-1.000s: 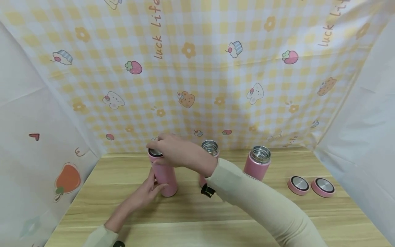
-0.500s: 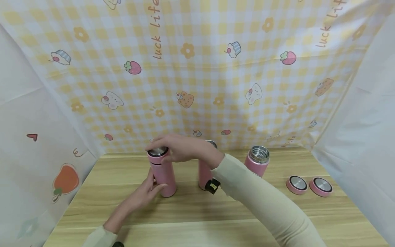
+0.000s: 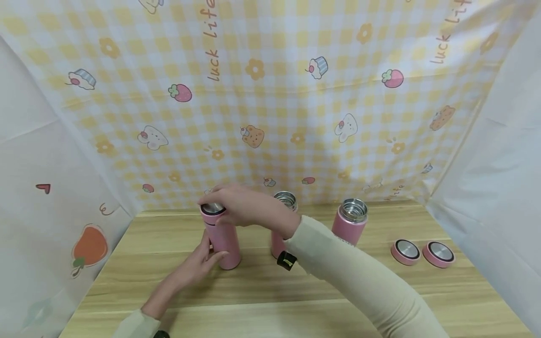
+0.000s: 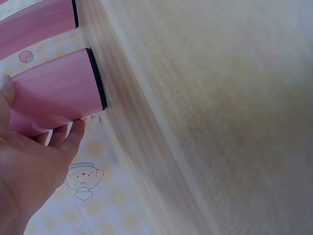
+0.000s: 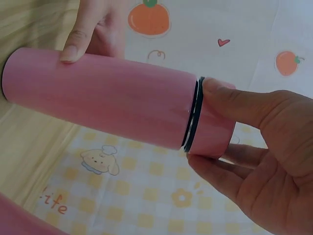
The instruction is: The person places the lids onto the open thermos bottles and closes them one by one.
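Observation:
On the left of the table a pink thermos flask stands upright. My left hand grips its lower body, thumb on the near side, fingers behind. At the top my right hand holds the pink lid by its rim, thumb on one side and fingers on the other. A thin gap with a silvery line shows between lid and body in the right wrist view. The left wrist view shows the flask's black base edge beside my left hand.
Two more pink flasks, a middle one and a right one, stand uncapped, steel mouths upward. Two pink lids, one and another, lie at the right. A checked cloth hangs behind the wooden table.
My right hand has turned to and fro on the lid, its wrist swinging up and then back down. My left hand has kept its hold on the flask, which stays in place.

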Available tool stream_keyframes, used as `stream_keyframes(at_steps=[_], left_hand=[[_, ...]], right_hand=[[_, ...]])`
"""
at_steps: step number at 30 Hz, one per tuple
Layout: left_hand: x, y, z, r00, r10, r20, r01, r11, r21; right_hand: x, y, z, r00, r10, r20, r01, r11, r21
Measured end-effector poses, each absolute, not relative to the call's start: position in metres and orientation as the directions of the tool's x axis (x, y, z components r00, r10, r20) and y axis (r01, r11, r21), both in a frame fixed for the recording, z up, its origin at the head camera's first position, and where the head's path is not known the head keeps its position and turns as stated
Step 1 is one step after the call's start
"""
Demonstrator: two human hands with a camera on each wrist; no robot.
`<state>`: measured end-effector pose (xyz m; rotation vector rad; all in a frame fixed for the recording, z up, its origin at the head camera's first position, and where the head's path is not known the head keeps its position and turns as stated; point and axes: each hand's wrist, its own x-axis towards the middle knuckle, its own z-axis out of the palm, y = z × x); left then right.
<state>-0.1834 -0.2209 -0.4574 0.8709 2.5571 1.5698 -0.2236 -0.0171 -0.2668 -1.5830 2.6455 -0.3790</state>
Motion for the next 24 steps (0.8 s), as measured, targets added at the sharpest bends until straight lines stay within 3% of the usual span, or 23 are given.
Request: stream_keyframes(at_steps=[7, 15, 24], left_hand=[[-0.184, -0.22, -0.456, -0.84, 0.471, 0.269, 0.447, 0.32, 0.835], [-0.184, -0.22, -0.456, -0.835, 0.479, 0.269, 0.454, 0.325, 0.83], [-0.183, -0.219, -0.456, -0.839, 0.476, 0.265, 0.449, 0.329, 0.831]], right_hand=[[-0.218, -0.022, -0.266, -0.485, -0.863, 0.142, -0.872, 0.464, -0.156], [-0.209, -0.028, -0.268, -0.588, -0.794, 0.151, -0.809, 0.581, -0.096], [-0.206, -0.029, -0.272, -0.617, -0.765, 0.185, -0.785, 0.613, -0.085]])
